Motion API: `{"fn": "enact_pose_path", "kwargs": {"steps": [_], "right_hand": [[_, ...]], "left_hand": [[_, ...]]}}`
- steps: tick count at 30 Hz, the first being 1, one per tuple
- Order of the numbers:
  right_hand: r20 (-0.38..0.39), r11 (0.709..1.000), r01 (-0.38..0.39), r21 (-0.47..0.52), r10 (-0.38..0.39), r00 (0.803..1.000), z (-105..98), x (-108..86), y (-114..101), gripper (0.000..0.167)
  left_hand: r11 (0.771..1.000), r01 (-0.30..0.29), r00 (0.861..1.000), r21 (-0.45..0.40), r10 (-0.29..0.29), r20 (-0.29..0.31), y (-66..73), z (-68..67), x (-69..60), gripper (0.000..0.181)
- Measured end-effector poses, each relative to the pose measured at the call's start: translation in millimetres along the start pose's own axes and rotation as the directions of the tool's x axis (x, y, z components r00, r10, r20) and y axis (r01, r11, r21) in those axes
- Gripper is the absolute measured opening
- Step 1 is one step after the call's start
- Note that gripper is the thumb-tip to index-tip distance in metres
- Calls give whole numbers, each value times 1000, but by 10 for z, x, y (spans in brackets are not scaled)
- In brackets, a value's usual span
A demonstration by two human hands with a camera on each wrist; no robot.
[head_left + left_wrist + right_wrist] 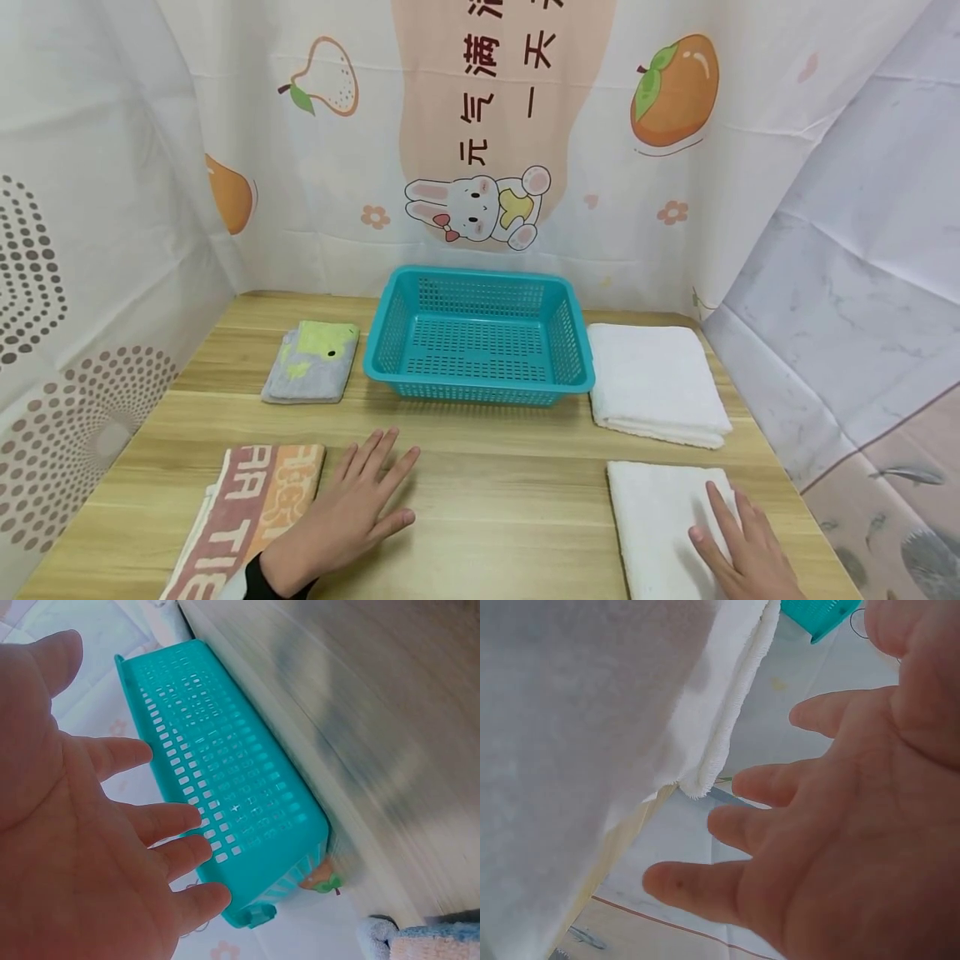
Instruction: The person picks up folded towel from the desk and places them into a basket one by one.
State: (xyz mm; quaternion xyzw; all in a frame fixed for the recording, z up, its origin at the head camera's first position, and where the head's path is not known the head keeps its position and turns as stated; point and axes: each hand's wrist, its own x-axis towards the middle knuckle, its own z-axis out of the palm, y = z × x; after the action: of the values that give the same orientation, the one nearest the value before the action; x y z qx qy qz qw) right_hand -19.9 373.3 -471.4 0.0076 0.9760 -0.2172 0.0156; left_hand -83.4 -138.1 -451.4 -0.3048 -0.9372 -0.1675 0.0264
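Note:
My left hand, palm down with fingers spread, hovers between the patterned towel and the middle of the table; it holds nothing. That folded towel is maroon, orange and cream with lettering, and my forearm covers part of it. Over the near white folded towel my right hand is held with its fingers extended, gripping nothing. In the right wrist view, the white towel fills the left side, apart from the fingers. Ahead of both hands stands a teal plastic basket with perforated walls, nothing inside it.
A small grey and yellow-green folded towel lies left of the basket. Another white folded towel lies to its right. The wooden table meets a printed curtain at the back, with hanging cloth on both sides.

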Motion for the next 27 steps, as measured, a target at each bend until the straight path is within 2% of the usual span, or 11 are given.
{"fn": "enact_pose_path", "kwargs": {"steps": [7, 11, 14, 21, 27], "right_hand": [[51, 998, -48, 29, 47, 998, 41, -7, 86, 76], [77, 998, -48, 31, 46, 996, 48, 2, 98, 78], [88, 999, -39, 22, 37, 995, 47, 5, 83, 78], [194, 996, -75, -55, 84, 977, 6, 31, 46, 88], [166, 995, -57, -84, 71, 984, 28, 16, 100, 94]], "left_hand": [[1000, 2, 1000, -9, -2, 3, 11, -5, 9, 67], [1000, 8, 1000, -21, -7, 18, 20, -15, 13, 66], [1000, 8, 1000, -21, -7, 24, 22, -20, 16, 66], [1000, 2, 1000, -9, -2, 25, 19, -21, 26, 66], [1000, -8, 1000, 22, 8, 4, 13, -8, 26, 67]]}}
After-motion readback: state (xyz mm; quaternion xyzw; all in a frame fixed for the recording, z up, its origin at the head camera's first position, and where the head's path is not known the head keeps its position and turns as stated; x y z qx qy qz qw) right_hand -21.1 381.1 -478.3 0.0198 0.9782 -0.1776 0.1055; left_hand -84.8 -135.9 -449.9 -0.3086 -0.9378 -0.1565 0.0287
